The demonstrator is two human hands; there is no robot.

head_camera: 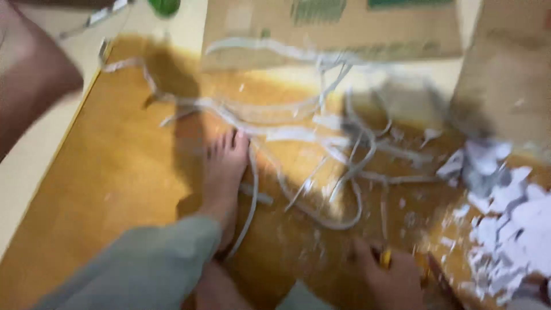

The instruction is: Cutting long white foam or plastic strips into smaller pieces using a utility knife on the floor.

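Note:
The view is blurred. My right hand (pixel 392 276) is low at the bottom edge, closed around a small yellow-handled tool (pixel 385 258) whose kind I cannot tell. It rests on a brown cardboard sheet (pixel 115 172) on the floor, next to a heap of white paper scraps (pixel 505 224). My bare foot (pixel 224 169) and grey trouser leg (pixel 143 264) lie on the sheet to the left of the hand. Long, thin white strips (pixel 321 149) curl across the sheet beyond the foot. My left hand does not show.
A cardboard box (pixel 333 28) stands at the back and a brown paper-like surface (pixel 505 74) rises at the right. A blurred bare limb (pixel 28 74) crosses the top left corner over pale floor (pixel 34 149). A green object (pixel 165 6) sits at the top edge.

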